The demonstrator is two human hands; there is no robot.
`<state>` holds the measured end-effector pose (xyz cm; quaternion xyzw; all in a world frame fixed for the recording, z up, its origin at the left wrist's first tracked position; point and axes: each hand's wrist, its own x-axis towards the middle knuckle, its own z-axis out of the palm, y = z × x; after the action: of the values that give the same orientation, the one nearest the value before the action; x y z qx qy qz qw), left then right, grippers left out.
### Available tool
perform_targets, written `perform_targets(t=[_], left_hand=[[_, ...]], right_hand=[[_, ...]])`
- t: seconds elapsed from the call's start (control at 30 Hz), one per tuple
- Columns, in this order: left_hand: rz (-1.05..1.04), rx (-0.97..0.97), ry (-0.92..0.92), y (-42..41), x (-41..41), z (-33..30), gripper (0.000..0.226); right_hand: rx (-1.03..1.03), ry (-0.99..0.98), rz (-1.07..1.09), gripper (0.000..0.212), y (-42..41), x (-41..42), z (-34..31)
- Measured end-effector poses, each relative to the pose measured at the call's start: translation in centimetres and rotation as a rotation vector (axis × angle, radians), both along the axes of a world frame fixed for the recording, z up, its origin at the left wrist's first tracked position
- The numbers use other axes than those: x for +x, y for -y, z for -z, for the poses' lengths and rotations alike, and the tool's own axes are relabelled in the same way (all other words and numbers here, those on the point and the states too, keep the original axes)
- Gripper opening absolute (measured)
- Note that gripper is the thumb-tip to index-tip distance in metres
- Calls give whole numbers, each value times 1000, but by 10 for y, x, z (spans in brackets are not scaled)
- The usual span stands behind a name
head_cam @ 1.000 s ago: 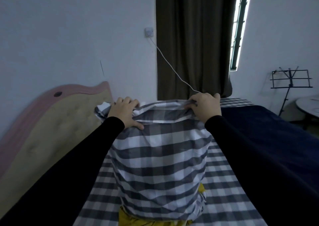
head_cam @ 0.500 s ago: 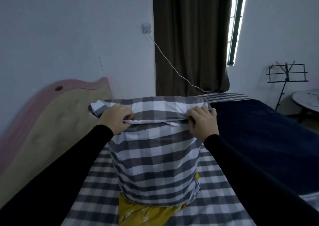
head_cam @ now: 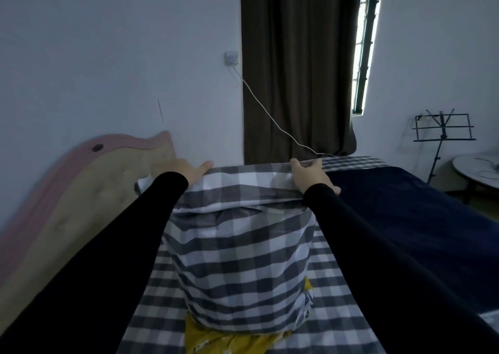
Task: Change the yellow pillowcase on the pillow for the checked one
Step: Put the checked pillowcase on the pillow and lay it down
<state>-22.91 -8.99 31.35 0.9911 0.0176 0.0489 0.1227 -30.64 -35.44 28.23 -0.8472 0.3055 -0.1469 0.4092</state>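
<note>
Home bedroom, bed (head_cam: 405,218) with padded headboard (head_cam: 89,197), dark curtain (head_cam: 297,70), music stand (head_cam: 442,129)

the room is dim and bluish, lit only by a bright overexposed window strip (head_cam: 368,43) beside the dark curtain (head_cam: 297,64), with wide-angle bending and slight blur toward the edges.

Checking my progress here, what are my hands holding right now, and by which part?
Both hands, left and right, rest on the checked pillowcase at its folded top edge; a closed grip cannot be told.
</note>
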Motion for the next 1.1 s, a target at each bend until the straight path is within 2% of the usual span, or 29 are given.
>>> perform_targets(t=[0.13,0.27,0.47,0.53,0.57,0.63,0.67,0.7,0.77,0.83,0.9,1.0,1.1], left_hand=[[75,-11,-196,13,-14,-13,99],[222,3,-468,9,-15,-21,91],[289,8,-524,-29,-36,-9,78],[254,-66,-534,-40,-53,3,89],[247,-114,-553,-44,-64,8,95],[255,-205,-558,-49,-93,22,78],[240,-238,-543,-51,-109,28,77],[215,-301,-545,-56,-120,37,87],[193,-380,-617,-58,-149,49,99],[164,-329,-742,-55,-176,68,100],[112,-310,-820,-53,-205,84,88],[26,-324,-841,-53,-250,116,98],[-25,-467,-909,-51,-301,155,90]], right_hand=[[-133,-129,127,81,-8,-11,9],[-128,-170,117,77,-7,-23,12],[181,-108,17,91,-8,-51,6],[294,-81,-9,93,-8,-66,4],[369,-77,-32,88,-6,-74,5],[516,-137,-97,65,-2,-95,13],[558,-189,-117,58,1,-107,20],[579,-243,-139,56,5,-119,27],[571,-358,-185,71,13,-144,42],[530,-473,-239,84,18,-169,56],[477,-501,-303,82,18,-196,72],[437,-554,-419,77,13,-236,106],[420,-593,-468,87,8,-272,144]])
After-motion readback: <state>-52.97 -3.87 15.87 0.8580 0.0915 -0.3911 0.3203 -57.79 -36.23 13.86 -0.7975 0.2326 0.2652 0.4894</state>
